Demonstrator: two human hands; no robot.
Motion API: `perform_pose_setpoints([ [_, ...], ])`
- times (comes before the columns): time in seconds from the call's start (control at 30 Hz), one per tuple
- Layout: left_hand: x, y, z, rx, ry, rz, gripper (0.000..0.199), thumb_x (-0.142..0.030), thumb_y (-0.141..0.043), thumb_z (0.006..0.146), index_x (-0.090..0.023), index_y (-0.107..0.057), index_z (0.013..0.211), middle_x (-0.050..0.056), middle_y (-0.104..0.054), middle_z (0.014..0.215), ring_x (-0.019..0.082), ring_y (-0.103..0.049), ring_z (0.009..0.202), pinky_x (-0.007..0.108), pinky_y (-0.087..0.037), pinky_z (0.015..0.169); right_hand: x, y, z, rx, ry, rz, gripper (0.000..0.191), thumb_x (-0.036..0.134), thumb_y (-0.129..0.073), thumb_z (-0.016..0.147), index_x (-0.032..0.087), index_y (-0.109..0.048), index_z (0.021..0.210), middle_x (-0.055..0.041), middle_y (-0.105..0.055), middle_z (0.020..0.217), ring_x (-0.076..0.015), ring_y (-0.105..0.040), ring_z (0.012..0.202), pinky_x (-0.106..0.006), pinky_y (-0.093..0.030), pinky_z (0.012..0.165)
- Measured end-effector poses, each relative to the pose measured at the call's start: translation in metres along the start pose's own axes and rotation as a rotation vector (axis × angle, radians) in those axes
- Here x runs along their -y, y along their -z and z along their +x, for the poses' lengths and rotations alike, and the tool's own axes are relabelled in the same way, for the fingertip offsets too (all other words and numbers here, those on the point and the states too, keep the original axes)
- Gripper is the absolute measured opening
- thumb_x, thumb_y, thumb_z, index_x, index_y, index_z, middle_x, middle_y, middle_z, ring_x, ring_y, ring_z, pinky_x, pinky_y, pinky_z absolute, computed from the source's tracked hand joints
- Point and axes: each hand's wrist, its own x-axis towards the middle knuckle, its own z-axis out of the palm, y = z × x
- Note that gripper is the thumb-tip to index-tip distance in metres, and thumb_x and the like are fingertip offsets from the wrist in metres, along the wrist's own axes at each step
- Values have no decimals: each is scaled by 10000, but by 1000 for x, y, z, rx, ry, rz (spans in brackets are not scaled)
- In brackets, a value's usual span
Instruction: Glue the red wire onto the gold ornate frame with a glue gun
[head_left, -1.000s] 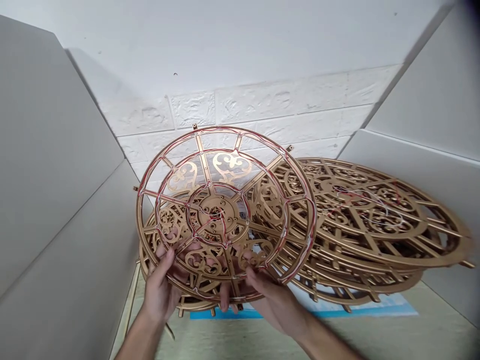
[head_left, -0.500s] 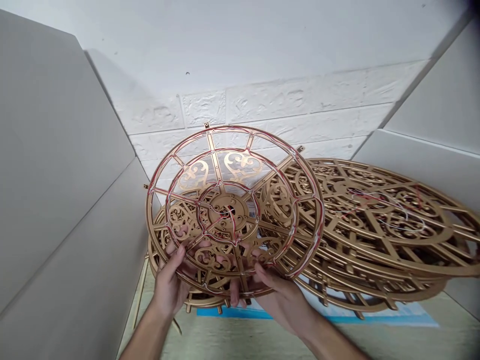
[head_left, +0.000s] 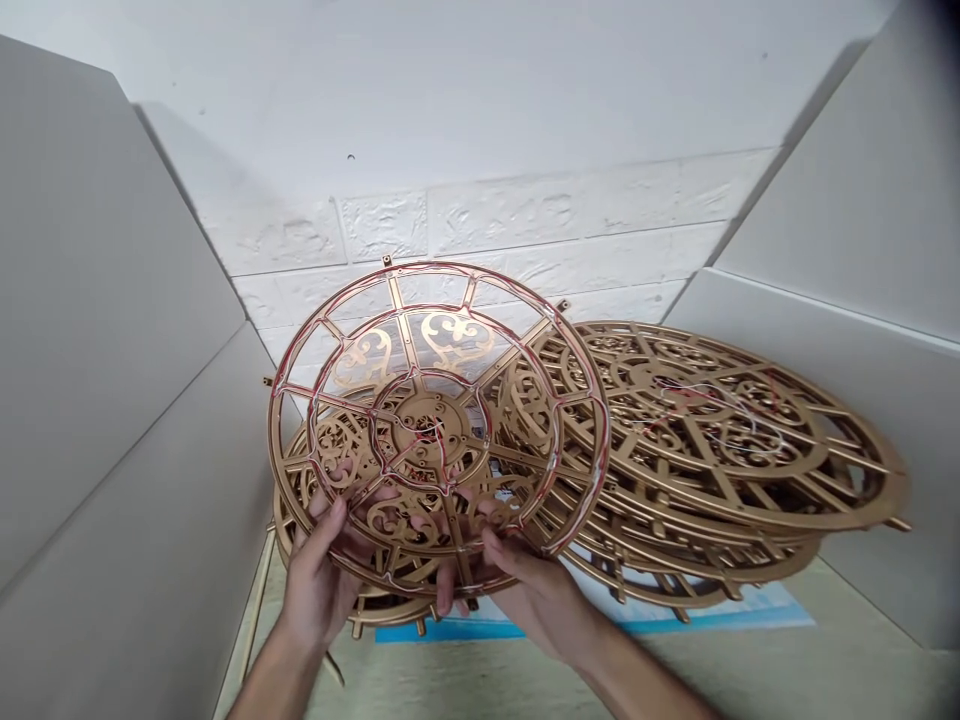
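A round gold openwork frame (head_left: 431, 420), with red and white wires along its rings and at its hub, is held up tilted, its back rim raised. My left hand (head_left: 322, 570) grips its lower left rim, thumb on top. On the lower right rim, my right hand (head_left: 525, 580) has its thumb over the edge and fingers beneath, seen partly through the gaps. Another ornate gold frame (head_left: 390, 608) lies under the held one, mostly hidden by it.
A stack of similar gold frames (head_left: 720, 430) with loose wires on top stands at the right. A blue and white sheet (head_left: 772, 608) lies beneath. Grey panels (head_left: 90, 300) rise on both sides, before a white brick-patterned wall (head_left: 510, 215).
The whole scene has shifted left in view, and the right-hand stack shows more of its right edge. Both hands keep the same grip on the frame.
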Motion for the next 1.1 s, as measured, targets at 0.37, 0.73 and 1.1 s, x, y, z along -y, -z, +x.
perform_pose_setpoints([
  [0.37, -3, -10, -1, 13, -10, 17, 577, -377, -866, 699, -297, -652, 1230, 13, -785, 915, 285, -750, 869, 466, -596, 903, 2, -2, 2, -17, 16, 6, 415, 598, -658, 831, 188, -609, 858, -94, -723, 849, -217, -658, 783, -290, -387, 584],
  [0.73, -1, -28, -5, 54, -112, 31, 446, -520, -842, 657, -250, -772, 1004, 81, -779, 1000, 355, -648, 1160, 511, -482, 1062, 6, -1, -4, -189, -89, 56, 560, 592, -684, 798, 183, -632, 1177, -107, -739, 858, -221, -647, 664, -307, -402, 554],
  [1.1, 0, -32, -6, 63, -90, 63, 382, -561, -770, 727, -239, -778, 933, 74, -776, 1021, 337, -664, 1140, 487, -520, 1023, 4, 9, -5, -199, -54, 43, 438, 599, -624, 813, 184, -669, 945, -92, -700, 637, -212, -601, 564, -292, -344, 497],
])
